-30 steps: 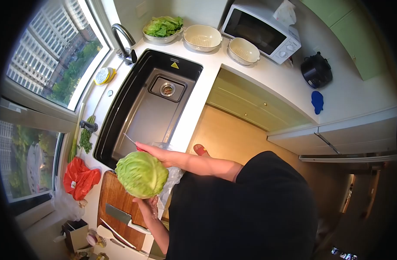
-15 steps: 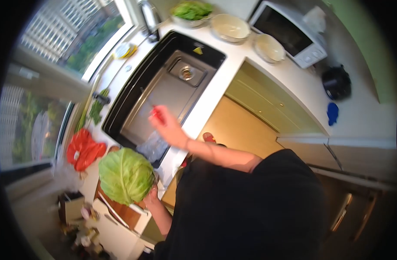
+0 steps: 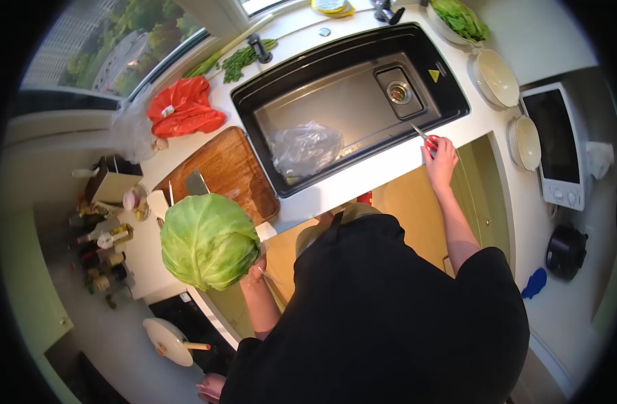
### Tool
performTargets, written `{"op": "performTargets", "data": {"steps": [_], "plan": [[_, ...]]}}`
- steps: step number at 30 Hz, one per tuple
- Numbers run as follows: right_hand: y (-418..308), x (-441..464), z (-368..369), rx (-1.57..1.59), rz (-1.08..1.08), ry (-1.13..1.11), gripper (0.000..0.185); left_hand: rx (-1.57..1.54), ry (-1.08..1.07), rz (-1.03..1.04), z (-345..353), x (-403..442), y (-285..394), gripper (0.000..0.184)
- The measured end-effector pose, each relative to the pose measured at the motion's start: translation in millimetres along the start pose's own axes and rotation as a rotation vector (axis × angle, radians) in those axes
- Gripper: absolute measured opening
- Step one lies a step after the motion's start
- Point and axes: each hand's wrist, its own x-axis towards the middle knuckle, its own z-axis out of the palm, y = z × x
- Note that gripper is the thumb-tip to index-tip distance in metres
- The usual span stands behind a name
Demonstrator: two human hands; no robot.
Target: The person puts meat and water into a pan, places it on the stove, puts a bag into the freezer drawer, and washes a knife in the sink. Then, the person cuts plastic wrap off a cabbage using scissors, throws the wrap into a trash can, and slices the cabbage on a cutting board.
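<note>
A large green cabbage (image 3: 209, 241) rests on my left hand (image 3: 256, 268), which grips it from the near side; most of the fingers are hidden behind it. Some clear plastic shows by that wrist. My right hand (image 3: 442, 160) is closed around red-handled scissors (image 3: 430, 141), their pointed metal end over the sink's front rim. Below that tip lies the black-rimmed sink (image 3: 352, 174), with a crumpled clear plastic bag (image 3: 306, 149) at its left end. Beyond the cabbage is a wooden cutting board (image 3: 235, 172) with a cleaver (image 3: 196, 182) on it.
A red plastic bag (image 3: 186, 108) and green herbs (image 3: 240, 64) lie by the window. Pale bowls (image 3: 497, 77) and a bowl of leafy greens (image 3: 460, 20) stand right of the sink, near a microwave (image 3: 554, 145). A lidded pan (image 3: 167, 342) sits on the stove at lower left.
My right hand has moved right, from above the sink to its front right edge, with the scissors in it. The view has turned; the cabbage stays in my left hand.
</note>
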Motion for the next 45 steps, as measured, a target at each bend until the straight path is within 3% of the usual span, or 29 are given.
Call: {"op": "performTargets", "data": {"steps": [3,5,6,9,11,12,15,16,17,19,21,22,23,24,26,27,29,30,33,36,37,38,39,41,45], "plan": [[-8,-2,-8,-0.015,-0.04,0.025,0.045,0.082,0.107,0.119,-18,-20,5,0.047],[-28,13,-3,0.0,-0.04,-0.003,0.048,-0.044,0.13,0.114,-17,-22,6,0.041],[-52,27,17,0.21,-0.269,0.099,0.051,-0.099,0.099,0.097,-9,-18,5,0.042],[-170,59,110,0.576,-0.369,-0.415,0.095,-0.208,0.072,0.076,-7,-19,7,0.047],[-217,58,206,0.475,-0.226,-0.803,0.135,-0.263,0.054,0.061,-15,-20,11,0.052],[-234,56,208,0.318,-0.267,-0.799,0.109,-0.146,0.198,0.188,-20,-28,11,0.052],[-246,77,254,0.252,-0.309,-0.96,0.068,0.029,0.519,0.364,-43,-49,23,0.053],[-249,79,213,0.455,-0.267,-0.816,0.048,-0.111,0.446,0.302,-57,-56,31,0.053],[-258,97,141,0.648,-0.222,-0.652,0.03,-0.06,0.445,0.3,-67,-63,35,0.053],[-257,112,46,0.694,0.062,-0.318,0.032,0.037,0.411,0.281,-79,-64,38,0.053],[-243,106,54,0.536,-0.087,-0.183,0.033,-0.082,0.458,0.285,-90,-61,47,0.049],[-233,100,62,0.447,-0.15,-0.107,0.034,-0.091,0.317,0.196,-81,-52,51,0.048],[-224,92,70,0.47,-0.255,-0.165,0.034,-0.107,0.17,0.094,-73,-37,57,0.046],[-212,89,77,0.594,-0.281,-0.064,0.033,-0.105,0.123,0.028,-74,-23,64,0.048],[-220,87,14,0.747,0.012,0.2,0.026,-0.055,0.274,0.076,-81,-3,79,0.053],[-205,85,8,0.693,-0.012,0.35,0.022,-0.014,0.374,0.114,-83,7,82,0.055],[-162,88,-1,0.611,-0.174,0.231,0.021,0.105,0.497,0.152,-86,24,86,0.06],[-128,82,-27,0.618,-0.046,0.365,0.022,0.12,0.467,0.138,-86,29,87,0.063],[-52,74,-113,0.77,0.264,0.652,0.026,-0.024,0.059,-0.063,-88,44,81,0.067],[73,8,-212,0.45,0.496,0.988,0.026,0.073,-0.2,-0.145,-85,50,68,0.067],[108,-13,-244,0.389,0.571,1.064,0.029,0.09,-0.107,-0.098,-81,48,57,0.068],[176,-37,-258,0.126,0.617,1.192,0.031,0.095,-0.023,-0.046,-77,41,47,0.068],[205,-60,-284,0.044,0.521,1.324,0.035,0.088,-0.064,-0.074,-82,40,42,0.068],[278,-104,-310,-0.294,0.51,1.225,0.044,0.077,-0.147,-0.13,-93,37,33,0.068],[366,-137,-293,-0.393,0.547,0.896,0.045,0.102,-0.067,-0.001,-108,36,1,0.066]]}}
